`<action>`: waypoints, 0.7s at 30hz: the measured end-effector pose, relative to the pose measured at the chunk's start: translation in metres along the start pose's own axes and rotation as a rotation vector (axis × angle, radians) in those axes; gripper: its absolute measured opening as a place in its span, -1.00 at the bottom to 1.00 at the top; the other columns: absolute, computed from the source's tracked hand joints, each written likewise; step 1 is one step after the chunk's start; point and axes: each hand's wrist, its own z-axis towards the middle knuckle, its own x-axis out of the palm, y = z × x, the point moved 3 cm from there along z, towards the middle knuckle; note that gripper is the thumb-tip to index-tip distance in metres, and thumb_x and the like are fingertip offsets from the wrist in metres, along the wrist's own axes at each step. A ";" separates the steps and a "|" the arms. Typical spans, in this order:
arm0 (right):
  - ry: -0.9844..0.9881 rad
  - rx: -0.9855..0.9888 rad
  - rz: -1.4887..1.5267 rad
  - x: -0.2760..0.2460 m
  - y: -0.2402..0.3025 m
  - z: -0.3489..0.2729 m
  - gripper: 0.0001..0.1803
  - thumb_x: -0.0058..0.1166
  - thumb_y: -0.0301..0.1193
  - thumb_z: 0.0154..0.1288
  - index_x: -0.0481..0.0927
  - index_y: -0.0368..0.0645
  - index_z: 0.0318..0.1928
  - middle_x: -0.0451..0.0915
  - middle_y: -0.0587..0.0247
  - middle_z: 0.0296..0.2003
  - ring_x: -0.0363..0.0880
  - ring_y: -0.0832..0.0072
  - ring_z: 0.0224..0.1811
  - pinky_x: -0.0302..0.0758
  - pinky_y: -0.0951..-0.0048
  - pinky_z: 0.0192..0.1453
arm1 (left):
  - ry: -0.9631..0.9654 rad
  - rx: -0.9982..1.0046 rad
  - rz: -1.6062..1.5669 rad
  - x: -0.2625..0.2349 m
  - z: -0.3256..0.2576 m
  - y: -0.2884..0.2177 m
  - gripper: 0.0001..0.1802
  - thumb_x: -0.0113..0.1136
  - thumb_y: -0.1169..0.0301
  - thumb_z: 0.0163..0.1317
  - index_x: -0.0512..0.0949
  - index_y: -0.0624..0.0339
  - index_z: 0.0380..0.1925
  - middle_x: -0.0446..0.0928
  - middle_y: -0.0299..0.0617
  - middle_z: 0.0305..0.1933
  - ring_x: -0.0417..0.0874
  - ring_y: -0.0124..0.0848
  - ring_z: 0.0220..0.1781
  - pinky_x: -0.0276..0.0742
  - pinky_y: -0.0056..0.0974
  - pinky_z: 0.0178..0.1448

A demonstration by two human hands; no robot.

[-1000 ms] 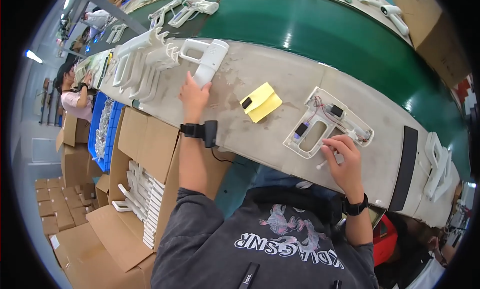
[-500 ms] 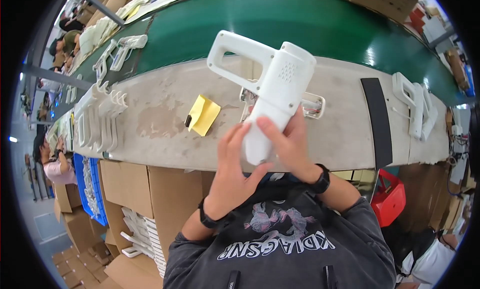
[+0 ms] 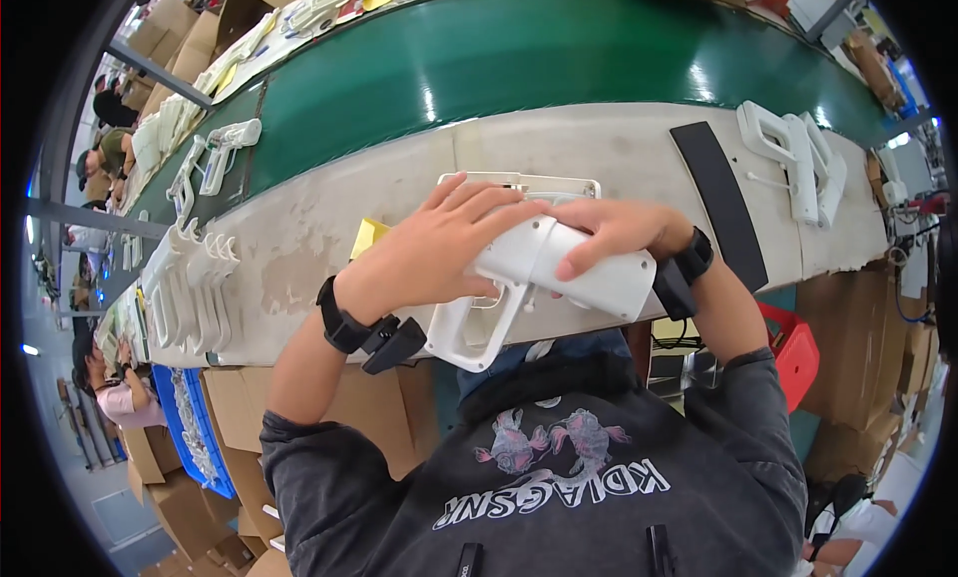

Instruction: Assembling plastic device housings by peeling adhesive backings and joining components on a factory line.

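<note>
A white plastic handheld device housing (image 3: 599,270) with a loop handle (image 3: 454,332) lies tilted at the near edge of the bench, the loop toward my body. My left hand (image 3: 429,246) is laid across its left end, fingers stretched over the top and thumb underneath. At the other end, my right hand (image 3: 624,228) grips the housing with the thumb on its upper face. Just behind my hands is another white housing part (image 3: 569,185), mostly covered by them. A yellow paper piece (image 3: 367,236) shows partly past my left hand.
Several white curved housings (image 3: 190,288) stand in a row at the left. A black strip (image 3: 718,203) and white handled housings (image 3: 803,163) lie at the right. A green conveyor belt (image 3: 499,53) runs behind the bench. Cardboard boxes and a blue crate (image 3: 190,427) are at the lower left.
The housing has been turned over and lowered, its loop handle swinging from the far side toward me. My left hand has shifted onto its other end. The yellow paper is now partly hidden.
</note>
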 end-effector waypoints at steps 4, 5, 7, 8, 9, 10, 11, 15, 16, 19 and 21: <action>-0.065 -0.068 -0.025 -0.024 -0.012 -0.004 -0.28 0.29 -0.24 0.33 0.34 -0.27 0.39 0.56 0.10 0.15 0.53 0.43 0.19 0.52 0.35 0.20 | -0.020 -0.028 0.005 -0.004 0.008 0.009 -0.03 0.43 0.42 -0.12 0.31 0.07 0.42 0.43 -0.05 0.33 0.39 -0.03 0.39 0.27 -0.01 0.50; -0.153 -0.205 -0.154 -0.030 -0.010 -0.007 -0.29 0.27 -0.24 0.35 0.34 -0.26 0.40 0.54 0.10 0.18 0.50 0.43 0.22 0.50 0.33 0.23 | -0.018 -0.025 0.005 -0.005 0.006 0.015 -0.03 0.43 0.42 -0.12 0.31 0.07 0.42 0.43 -0.05 0.33 0.39 -0.03 0.39 0.27 -0.01 0.50; -0.245 -0.184 -0.148 -0.042 -0.010 -0.027 -0.26 0.32 -0.25 0.32 0.34 -0.18 0.43 0.51 0.15 0.24 0.47 0.39 0.25 0.45 0.31 0.30 | -0.142 -0.133 0.031 -0.007 0.001 0.033 -0.05 0.43 0.42 -0.13 0.33 0.09 0.40 0.45 -0.01 0.30 0.43 0.00 0.35 0.31 -0.02 0.47; -0.399 -0.247 -0.336 -0.045 -0.006 -0.035 -0.23 0.36 -0.25 0.27 0.36 -0.14 0.43 0.50 0.16 0.27 0.48 0.36 0.23 0.44 0.32 0.30 | -0.141 -0.136 0.029 -0.005 0.000 0.039 -0.05 0.43 0.42 -0.13 0.33 0.09 0.40 0.45 -0.01 0.30 0.43 0.00 0.35 0.31 -0.02 0.47; -0.551 -0.309 -0.525 -0.047 -0.002 -0.041 -0.21 0.41 -0.25 0.21 0.39 -0.11 0.42 0.49 0.17 0.29 0.50 0.33 0.21 0.43 0.32 0.31 | -0.151 -0.198 -0.033 -0.004 0.000 0.046 -0.07 0.42 0.42 -0.12 0.35 0.10 0.39 0.47 -0.02 0.29 0.44 0.01 0.34 0.33 -0.02 0.46; -0.652 -0.289 -0.618 -0.041 -0.001 -0.043 -0.21 0.47 -0.30 0.11 0.46 -0.11 0.36 0.49 0.17 0.28 0.49 0.24 0.23 0.42 0.29 0.33 | -0.161 -0.260 -0.095 -0.001 0.000 0.053 -0.09 0.42 0.42 -0.12 0.37 0.10 0.37 0.48 -0.02 0.28 0.45 0.01 0.33 0.34 -0.01 0.45; -0.656 -0.286 -0.617 -0.039 -0.008 -0.042 -0.21 0.47 -0.30 0.11 0.46 -0.11 0.36 0.49 0.17 0.28 0.49 0.24 0.23 0.42 0.29 0.33 | -0.159 -0.256 -0.096 0.004 0.003 0.058 -0.09 0.42 0.42 -0.12 0.37 0.10 0.37 0.48 -0.02 0.28 0.45 0.01 0.33 0.34 -0.01 0.45; -0.785 -0.255 -0.933 -0.031 -0.034 -0.035 -0.30 0.46 -0.41 0.08 0.51 -0.15 0.27 0.48 0.12 0.24 0.42 0.13 0.30 0.39 0.21 0.39 | -0.163 -0.194 -0.024 0.017 0.018 0.071 -0.12 0.42 0.43 -0.11 0.40 0.10 0.35 0.49 -0.05 0.29 0.45 0.00 0.35 0.35 -0.03 0.45; -0.815 -0.289 -0.925 -0.029 -0.036 -0.036 -0.31 0.44 -0.43 0.10 0.50 -0.15 0.28 0.48 0.12 0.25 0.42 0.13 0.30 0.38 0.21 0.40 | -0.147 -0.197 -0.024 0.019 0.020 0.073 -0.12 0.41 0.42 -0.10 0.40 0.10 0.35 0.49 -0.06 0.30 0.44 -0.01 0.36 0.35 -0.03 0.45; -0.860 -0.322 -0.844 -0.028 -0.041 -0.039 -0.31 0.40 -0.47 0.13 0.48 -0.14 0.30 0.47 0.11 0.26 0.41 0.12 0.31 0.36 0.20 0.41 | -0.166 -0.188 -0.080 0.021 0.021 0.074 -0.14 0.41 0.43 -0.10 0.41 0.10 0.35 0.49 -0.07 0.30 0.44 -0.02 0.36 0.35 -0.03 0.45; -0.875 -0.319 -0.772 -0.028 -0.043 -0.041 -0.31 0.38 -0.49 0.14 0.47 -0.14 0.31 0.47 0.11 0.27 0.41 0.12 0.31 0.36 0.20 0.41 | -0.164 -0.194 -0.096 0.021 0.021 0.071 -0.14 0.41 0.43 -0.10 0.42 0.10 0.34 0.49 -0.07 0.30 0.44 -0.03 0.36 0.35 -0.03 0.45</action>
